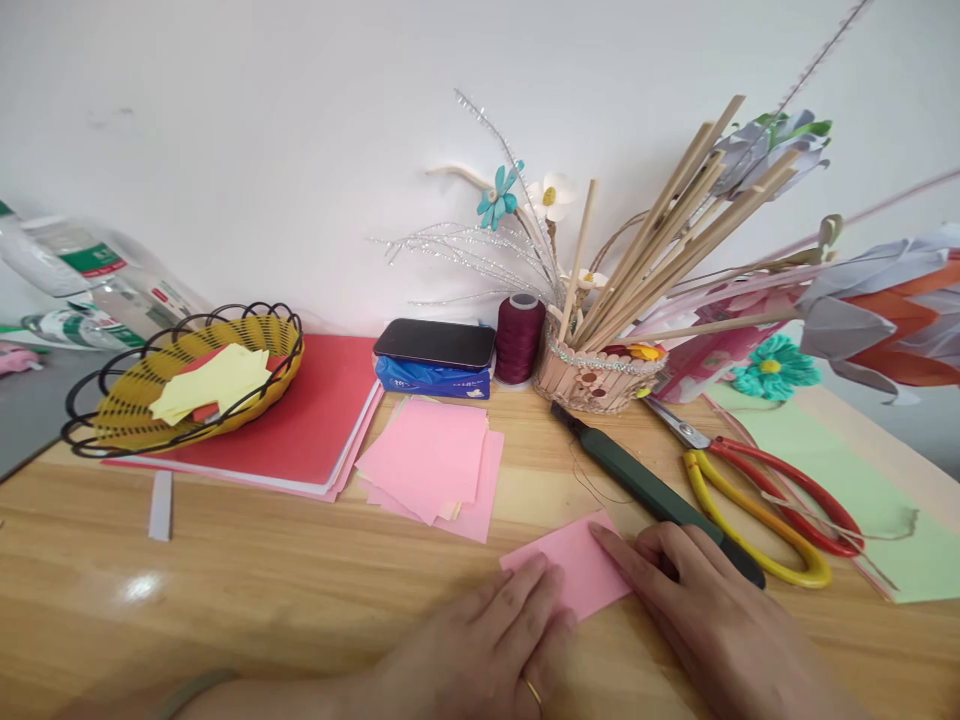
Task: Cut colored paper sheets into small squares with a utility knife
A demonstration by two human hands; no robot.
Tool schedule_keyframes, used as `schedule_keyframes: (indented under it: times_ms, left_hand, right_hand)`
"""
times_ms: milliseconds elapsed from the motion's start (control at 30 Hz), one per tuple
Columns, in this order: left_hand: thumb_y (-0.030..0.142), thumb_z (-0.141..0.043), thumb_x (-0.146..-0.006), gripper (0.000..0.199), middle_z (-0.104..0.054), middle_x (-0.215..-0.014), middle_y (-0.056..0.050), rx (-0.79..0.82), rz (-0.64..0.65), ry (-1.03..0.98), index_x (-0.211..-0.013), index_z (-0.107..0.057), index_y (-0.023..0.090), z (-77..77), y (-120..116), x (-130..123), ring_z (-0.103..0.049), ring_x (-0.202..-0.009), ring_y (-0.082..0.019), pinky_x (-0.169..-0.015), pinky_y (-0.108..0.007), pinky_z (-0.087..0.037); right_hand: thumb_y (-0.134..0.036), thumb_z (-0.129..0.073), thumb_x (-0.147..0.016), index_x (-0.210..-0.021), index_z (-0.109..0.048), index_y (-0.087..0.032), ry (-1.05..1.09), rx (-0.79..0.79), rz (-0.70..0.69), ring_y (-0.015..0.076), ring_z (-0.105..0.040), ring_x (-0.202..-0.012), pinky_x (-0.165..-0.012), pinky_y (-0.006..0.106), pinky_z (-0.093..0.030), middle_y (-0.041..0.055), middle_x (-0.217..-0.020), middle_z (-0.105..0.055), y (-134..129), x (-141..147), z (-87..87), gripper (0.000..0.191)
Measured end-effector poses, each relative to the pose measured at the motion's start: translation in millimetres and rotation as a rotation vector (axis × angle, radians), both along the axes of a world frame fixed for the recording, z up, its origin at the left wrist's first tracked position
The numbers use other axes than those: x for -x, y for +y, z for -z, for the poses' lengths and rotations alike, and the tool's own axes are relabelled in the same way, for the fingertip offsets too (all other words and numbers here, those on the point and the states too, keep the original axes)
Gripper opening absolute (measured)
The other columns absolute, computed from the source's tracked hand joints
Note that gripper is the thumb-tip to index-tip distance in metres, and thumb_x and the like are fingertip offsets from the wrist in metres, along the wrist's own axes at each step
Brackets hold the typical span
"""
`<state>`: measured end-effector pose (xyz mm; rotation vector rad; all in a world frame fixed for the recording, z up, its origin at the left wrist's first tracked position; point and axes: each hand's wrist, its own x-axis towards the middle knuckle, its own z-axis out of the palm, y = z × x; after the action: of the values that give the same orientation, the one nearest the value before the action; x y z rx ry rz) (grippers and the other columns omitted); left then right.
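Note:
A small piece of pink paper (585, 565) lies on the table in front of me, perhaps folded; its layers cannot be made out. My left hand (502, 630) rests on its left side with the fingers flat and stretched out, a ring on one of them. From the right, my right hand (720, 610) reaches onto the sheet, index fingertip pressing near the upper edge and the other fingers bent. Neither hand grips the paper. Just beyond the right hand lies a dark green pen-shaped tool (645, 480). A stack of pink square paper (431, 460) sits further back.
Scissors (757, 490) with red and yellow handles lie at right, beside green paper (862, 490). Behind stand a stick-covered pot (592, 375), maroon thread (520, 340) and a phone (435, 343) on a blue packet (431, 378). A yellow basket (120, 410) rests on red paper (330, 400).

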<state>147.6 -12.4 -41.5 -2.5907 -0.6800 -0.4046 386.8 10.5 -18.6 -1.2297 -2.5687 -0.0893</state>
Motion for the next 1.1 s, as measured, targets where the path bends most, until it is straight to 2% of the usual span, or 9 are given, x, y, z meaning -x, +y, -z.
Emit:
schedule_keyframes:
  times_ms: [300,433,533,567,633,700,800,933,1100]
  left_hand:
    - [0.022,-0.04,-0.095,0.028,-0.063,-0.118,-0.008,0.027,-0.015,-0.019,-0.116,-0.057,0.013,-0.7,0,-1,-0.056,-0.112,-0.021,-0.094,-0.03,-0.038]
    - [0.038,-0.037,-0.097,0.035,-0.067,-0.108,-0.006,0.093,0.031,-0.219,-0.103,-0.062,0.013,-2.3,3,-2,-0.057,-0.107,-0.019,-0.084,-0.025,-0.044]
    - [0.027,-0.037,-0.097,0.031,-0.068,-0.085,-0.001,0.314,0.048,-0.411,-0.081,-0.061,0.016,-11.7,10,-2,-0.061,-0.083,-0.012,-0.072,-0.021,-0.047]
    - [0.023,-0.041,-0.096,0.026,-0.066,-0.082,-0.001,0.426,-0.01,-0.432,-0.079,-0.06,0.017,-16.3,13,-3,-0.06,-0.077,-0.012,-0.07,-0.022,-0.047]
    - [0.025,-0.053,-0.089,0.01,-0.064,-0.088,-0.003,0.636,-0.228,-0.407,-0.088,-0.06,0.017,-26.8,19,-3,-0.06,-0.08,-0.016,-0.069,-0.027,-0.048]
    - [0.028,-0.064,-0.08,0.022,-0.062,-0.099,-0.005,0.81,-0.442,-0.338,-0.099,-0.059,0.018,-37.5,25,-5,-0.059,-0.088,-0.022,-0.071,-0.032,-0.048]
    - [0.021,-0.063,-0.077,0.017,-0.063,-0.094,-0.003,1.042,-0.593,-0.266,-0.093,-0.06,0.019,-51.4,36,-9,-0.058,-0.086,-0.021,-0.07,-0.031,-0.045]
    - [0.018,-0.066,-0.071,0.007,-0.06,-0.073,0.002,1.209,-0.6,-0.269,-0.07,-0.059,0.02,-60.2,48,-13,-0.056,-0.074,-0.017,-0.06,-0.025,-0.036]
    - [0.014,-0.069,-0.068,0.014,-0.06,-0.072,0.002,1.235,-0.515,-0.313,-0.061,-0.057,0.018,-55.7,52,-13,-0.053,-0.078,-0.016,-0.064,-0.024,-0.034]
  right_hand:
    - [-0.008,-0.029,-0.085,-0.13,-0.046,-0.016,-0.064,-0.06,-0.022,0.0161,-0.061,-0.069,-0.057,0.029,-0.055,0.0049,-0.082,-0.058,-1,1,3.1,0.049]
    - [-0.012,-0.028,-0.089,-0.134,-0.041,-0.018,-0.044,-0.042,-0.014,0.0164,-0.061,-0.071,-0.059,0.03,-0.055,0.0051,-0.084,-0.058,-3,2,4.2,0.048]
    - [-0.017,-0.025,-0.093,-0.134,-0.04,-0.019,0.011,0.017,-0.006,0.0152,-0.061,-0.075,-0.064,0.028,-0.054,0.0059,-0.089,-0.058,-6,4,7.2,0.044]
    - [-0.019,-0.024,-0.095,-0.134,-0.04,-0.019,0.037,0.032,-0.002,0.0153,-0.061,-0.078,-0.067,0.029,-0.054,0.0064,-0.09,-0.058,-6,5,8.5,0.043]
    - [-0.023,-0.025,-0.096,-0.132,-0.042,-0.019,0.081,0.055,0.007,0.0157,-0.061,-0.082,-0.071,0.03,-0.054,0.0071,-0.093,-0.06,-6,7,10.8,0.04]
    - [-0.026,-0.029,-0.096,-0.126,-0.047,-0.019,0.119,0.073,0.022,0.0158,-0.062,-0.083,-0.073,0.03,-0.054,0.0066,-0.093,-0.061,-4,9,12.0,0.036]
    - [-0.029,-0.035,-0.095,-0.119,-0.051,-0.02,0.173,0.079,0.052,0.0155,-0.063,-0.081,-0.072,0.029,-0.055,0.0048,-0.091,-0.063,0,12,11.9,0.03]
    - [-0.027,-0.038,-0.094,-0.12,-0.051,-0.019,0.233,0.048,0.053,0.0156,-0.064,-0.084,-0.071,0.027,-0.054,0.0051,-0.093,-0.064,1,13,8.3,0.03]
    - [-0.031,-0.042,-0.092,-0.12,-0.052,-0.023,0.383,0.063,0.086,0.0151,-0.064,-0.083,-0.07,0.027,-0.053,0.0047,-0.094,-0.064,-1,9,-1.3,0.03]
